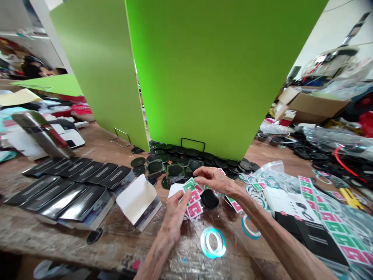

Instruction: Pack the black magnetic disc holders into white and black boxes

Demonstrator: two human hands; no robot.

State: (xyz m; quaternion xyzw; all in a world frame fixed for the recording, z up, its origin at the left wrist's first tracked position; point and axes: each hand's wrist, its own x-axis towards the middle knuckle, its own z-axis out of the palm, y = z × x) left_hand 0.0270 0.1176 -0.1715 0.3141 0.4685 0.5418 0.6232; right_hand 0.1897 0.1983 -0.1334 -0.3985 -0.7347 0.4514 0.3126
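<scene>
- Head view, hands: I see the left hand (pixel 175 214) gripping a loose fan of pink and green cards (pixel 194 210), thumb on top, low centre over the table (pixel 119 243); the right hand (pixel 216 181) bends its fingers over the fan's upper edge; I cannot tell whether it pinches one.
- Handling: I judge the cards light, thin and bendable, perhaps slick, apt to slide apart or crease; best hold is a flat pinch at an edge or corner.
- Room: a black round piece (pixel 210 199) sits just beside the fan, right; an open white box (pixel 140 203) stands to the left; black discs (pixel 175 170) crowd beyond, below the green panel (pixel 201 74); I find freer wood toward the near edge, left of the teal rings (pixel 205 249).
</scene>
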